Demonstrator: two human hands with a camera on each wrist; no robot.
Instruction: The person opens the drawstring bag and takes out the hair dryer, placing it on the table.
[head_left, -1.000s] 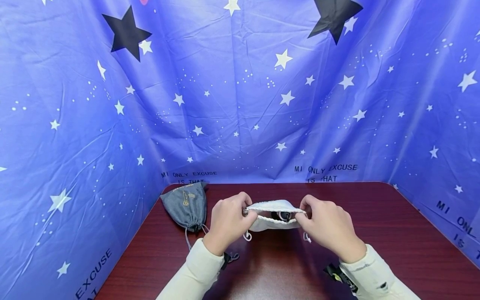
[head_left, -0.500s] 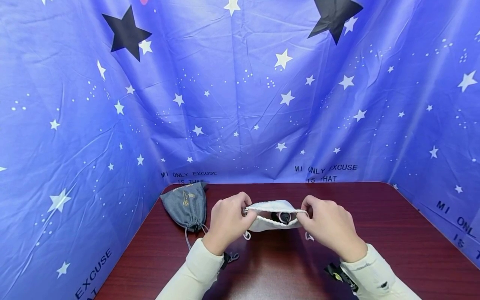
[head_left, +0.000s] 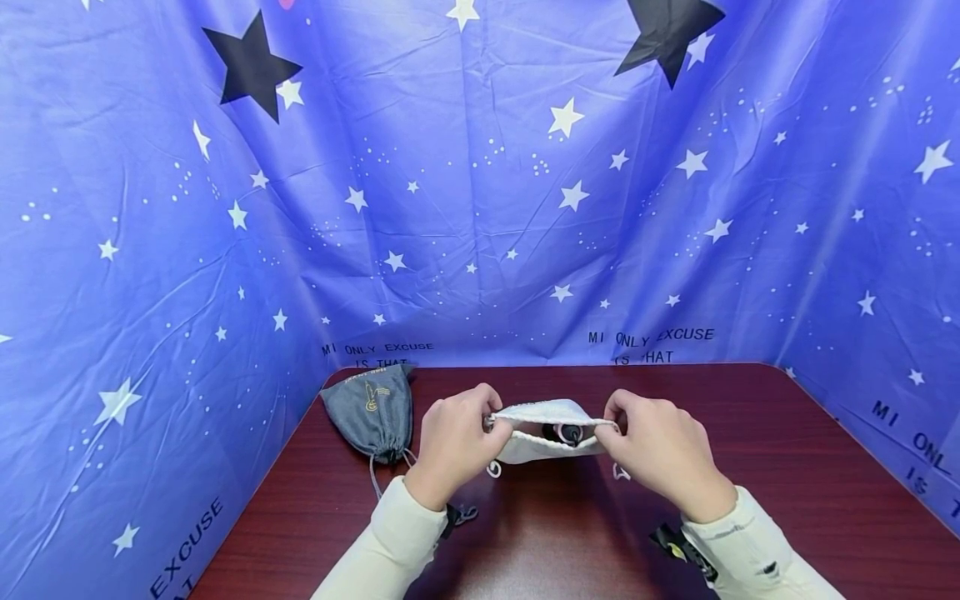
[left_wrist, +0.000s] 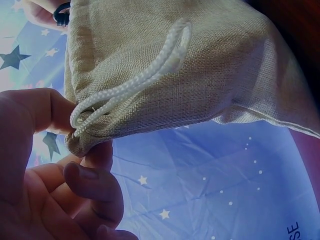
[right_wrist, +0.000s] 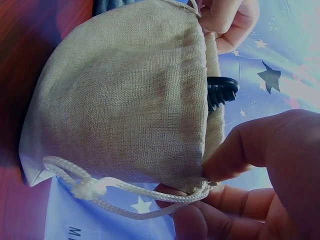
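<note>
A cream cloth drawstring pouch [head_left: 551, 410] stands at the middle of the table, its mouth spread wide between both hands. My left hand [head_left: 459, 437] pinches the left corner of the rim between thumb and fingers. At the opposite corner my right hand [head_left: 660, 446] pinches the rim the same way. White cord loops [left_wrist: 135, 82] hang from both corners. Inside the mouth sits a dark item with a pale ring [head_left: 570, 434]; in the right wrist view its ribbed black end with a small loop [right_wrist: 222, 92] pokes past the rim. The rest of it is hidden in the cloth.
On the left of the dark red wooden table [head_left: 540, 533] lies a grey drawstring pouch [head_left: 369, 417] with a gold print, its cords trailing toward the left sleeve. A blue curtain with stars [head_left: 480, 208] encloses the table at the back and sides.
The right hand has shifted very slightly right, drawing the pouch's mouth a little wider. Its right cord loop has swung slightly right. The left hand keeps its place.
</note>
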